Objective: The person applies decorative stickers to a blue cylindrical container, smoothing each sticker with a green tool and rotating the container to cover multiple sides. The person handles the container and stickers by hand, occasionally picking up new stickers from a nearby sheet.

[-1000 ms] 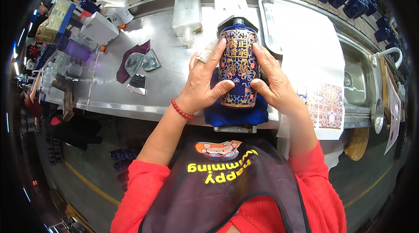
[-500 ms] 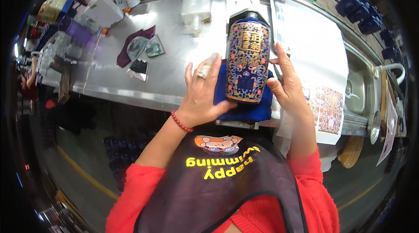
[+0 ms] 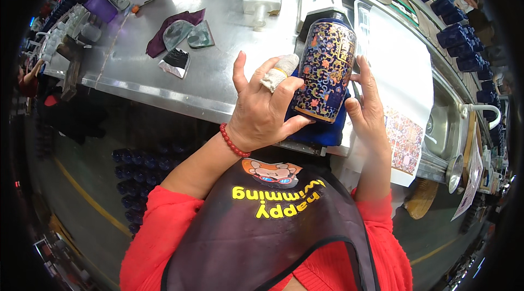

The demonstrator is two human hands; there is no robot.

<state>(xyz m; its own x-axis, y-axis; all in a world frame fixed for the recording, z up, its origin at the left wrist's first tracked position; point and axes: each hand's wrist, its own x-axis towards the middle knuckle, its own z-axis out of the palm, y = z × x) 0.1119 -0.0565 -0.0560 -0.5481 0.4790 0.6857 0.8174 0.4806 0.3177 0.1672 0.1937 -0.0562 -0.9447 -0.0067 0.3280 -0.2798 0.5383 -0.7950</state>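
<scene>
Broadly, the long steel worktable [image 3: 218,67] lay beneath a dark-blue ceramic jar with gold floral pattern [image 3: 323,67], raised above its edge, decoration apparently complete; left hand [image 3: 262,111] cupped it underneath, right hand [image 3: 368,108] steadied its side.

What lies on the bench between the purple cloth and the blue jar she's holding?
In the head view, only bare steel bench separates the purple cloth from the blue jar; the left hand reaches into it.

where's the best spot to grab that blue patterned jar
Probably around the middle of the jar, one of the hands on each side, as the left hand and right hand do now. It is tall, round and tilted, so opposite sides of the straight wall give the firmest hold.
</scene>
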